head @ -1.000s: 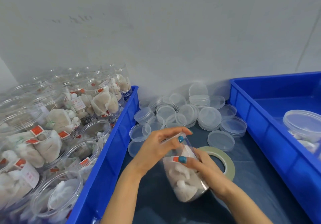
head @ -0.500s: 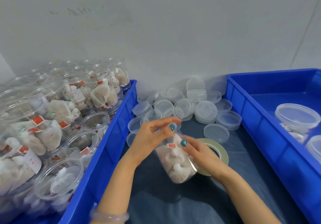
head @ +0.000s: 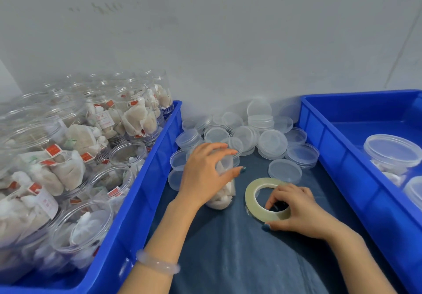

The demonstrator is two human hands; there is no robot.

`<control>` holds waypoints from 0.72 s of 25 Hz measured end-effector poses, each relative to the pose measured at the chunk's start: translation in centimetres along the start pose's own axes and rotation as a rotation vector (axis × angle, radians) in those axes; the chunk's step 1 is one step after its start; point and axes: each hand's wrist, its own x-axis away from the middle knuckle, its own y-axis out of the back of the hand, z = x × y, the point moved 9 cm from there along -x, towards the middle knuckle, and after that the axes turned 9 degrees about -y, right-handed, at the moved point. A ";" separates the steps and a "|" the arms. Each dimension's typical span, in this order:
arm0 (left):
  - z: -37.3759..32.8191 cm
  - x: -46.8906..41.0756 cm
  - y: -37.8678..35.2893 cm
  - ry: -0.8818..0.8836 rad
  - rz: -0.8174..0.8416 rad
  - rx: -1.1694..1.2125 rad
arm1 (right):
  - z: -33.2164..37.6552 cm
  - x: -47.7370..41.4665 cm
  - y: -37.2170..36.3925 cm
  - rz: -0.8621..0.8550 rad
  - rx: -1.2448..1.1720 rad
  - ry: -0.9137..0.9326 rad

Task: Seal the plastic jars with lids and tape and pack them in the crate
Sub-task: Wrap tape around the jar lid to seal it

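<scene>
We are gripping the upright jar (head: 225,192) at twelve o'clock, left hand (head: 203,175) curled over its top to steady it, while our right hand (head: 296,209), at four o'clock, is pinching the tape roll (head: 252,193) for sealing.

Clear jar (head: 222,191) packed with white pouches, upright on the dark surface (head: 228,248), top gripped from above by the left hand (head: 205,172). Just to its right, pale translucent tape (head: 250,194) roll lying flat, near edge pinched by the right hand (head: 294,209), fingers inside the ring. Behind both, loose heap of clear lids (head: 271,143), some stacked. Left crate (head: 150,179), blue, crowded with filled open jars (head: 127,154). Right crate (head: 338,156), blue, holding a few lidded jars (head: 392,154).
</scene>
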 end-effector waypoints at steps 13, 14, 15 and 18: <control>-4.4 5.9 -1.9 0.018 -0.184 0.198 | 2.0 1.8 3.7 0.080 -0.981 0.191; -4.4 5.8 -1.8 0.022 -0.216 0.214 | 2.1 1.8 3.5 0.092 -0.983 0.190; -4.5 5.8 -1.5 0.025 -0.257 0.228 | 2.2 1.8 3.4 0.100 -0.980 0.190; -4.5 6.1 -0.4 0.013 -0.381 0.259 | 2.6 1.9 3.3 0.106 -0.955 0.190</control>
